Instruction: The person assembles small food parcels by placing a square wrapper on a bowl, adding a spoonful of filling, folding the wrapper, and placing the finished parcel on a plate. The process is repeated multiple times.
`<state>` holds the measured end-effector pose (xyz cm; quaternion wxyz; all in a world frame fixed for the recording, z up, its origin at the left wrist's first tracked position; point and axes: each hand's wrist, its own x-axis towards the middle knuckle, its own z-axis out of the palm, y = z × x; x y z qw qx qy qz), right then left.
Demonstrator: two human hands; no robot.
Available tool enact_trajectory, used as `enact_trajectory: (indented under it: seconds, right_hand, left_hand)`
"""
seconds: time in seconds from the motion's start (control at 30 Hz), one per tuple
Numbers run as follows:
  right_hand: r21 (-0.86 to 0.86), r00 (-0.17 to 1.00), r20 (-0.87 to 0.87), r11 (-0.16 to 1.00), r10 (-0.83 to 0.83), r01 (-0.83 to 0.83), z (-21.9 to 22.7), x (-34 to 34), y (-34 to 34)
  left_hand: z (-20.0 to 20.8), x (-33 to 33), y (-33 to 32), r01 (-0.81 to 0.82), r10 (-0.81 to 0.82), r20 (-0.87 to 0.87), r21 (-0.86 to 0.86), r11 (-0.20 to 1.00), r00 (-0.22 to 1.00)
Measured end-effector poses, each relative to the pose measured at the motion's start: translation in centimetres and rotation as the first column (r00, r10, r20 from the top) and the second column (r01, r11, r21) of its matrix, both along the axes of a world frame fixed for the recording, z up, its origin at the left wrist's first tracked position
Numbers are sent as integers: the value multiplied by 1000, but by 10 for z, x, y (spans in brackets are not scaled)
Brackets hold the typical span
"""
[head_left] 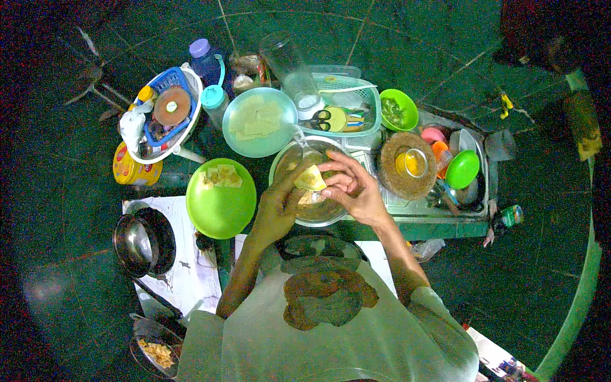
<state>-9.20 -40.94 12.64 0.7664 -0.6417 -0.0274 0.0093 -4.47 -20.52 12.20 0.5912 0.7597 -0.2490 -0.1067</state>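
A small pale-yellow folded dough wrapper (310, 179) is held up over a steel bowl (278, 167). My left hand (280, 202) is closed on its left side. From the right, the thumb and fingertips of my right hand (358, 191) pinch its edge, with the index finger raised a little. Below the hands the bowl contains a light brown, chunky mixture, partly hidden by my fingers. Left of it, a green plate (221, 213) bears a few folded wrappers (221, 176) near its far rim. Flat square wrappers (259, 120) lie on a pale blue plate (235, 143) beyond the bowl.
Right of the bowl, a small cup of yellow liquid (412, 163) stands on a round brown mat (391, 181). Farther right is a dish rack (480, 197). A utensil basket (372, 108) and green bowl (410, 105) stand behind. A dark pan (143, 245) sits at left.
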Motion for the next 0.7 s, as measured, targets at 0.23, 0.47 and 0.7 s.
enact_trajectory:
  seconds: [0.23,0.47,0.7]
  right_hand:
    - [-173,998,15,983,59,-55,8,7,-10]
    - [-318,994,95,948,55,-22,8,13,-10]
    - [-239,998,4,969,70,-67,10,14,-12]
  left_hand:
    - [-3,-1,1,45,-46,59,11,999,997]
    - [-7,0,-1,50,-71,178,121,991,981]
    - [-10,3,-3,17,-41,232,102,995,972]
